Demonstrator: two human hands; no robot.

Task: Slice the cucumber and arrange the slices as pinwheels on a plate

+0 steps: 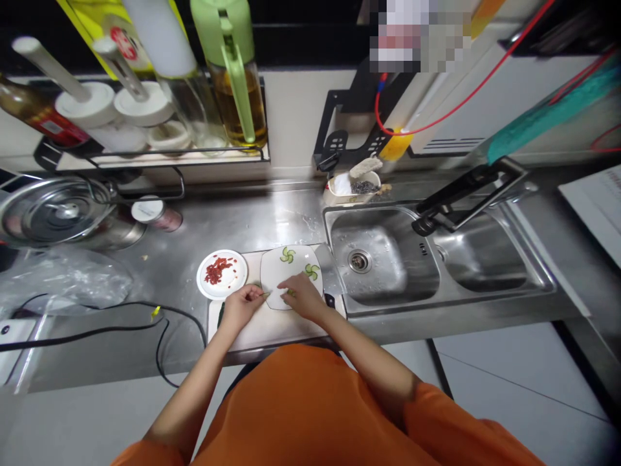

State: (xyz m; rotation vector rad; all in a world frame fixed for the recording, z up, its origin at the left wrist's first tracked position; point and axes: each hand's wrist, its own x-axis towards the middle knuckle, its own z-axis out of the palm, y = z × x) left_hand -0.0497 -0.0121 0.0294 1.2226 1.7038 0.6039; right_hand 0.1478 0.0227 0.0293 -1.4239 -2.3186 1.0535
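My left hand (241, 306) pinches a thin green cucumber slice (265, 294) at the left edge of a white squarish plate (270, 268). Over the plate's front part is my right hand (305, 299), index finger and thumb apart, touching or just above green slices (291, 292) it partly covers. Two pinwheels of cucumber slices lie on the plate, one at the back (287, 254) and another at the right (311, 271). Beneath the plate is a pale cutting board (276, 329). A dark green piece (222, 313) shows beside my left wrist, partly hidden.
A round plate (200, 275) with small red pieces stands left. A knife (332, 264) lies right of the squarish plate, beside the sink (388, 304). A jar (158, 213), a lidded pot (58, 210), a plastic bag (68, 281) and black cables (121, 329) occupy the left counter.
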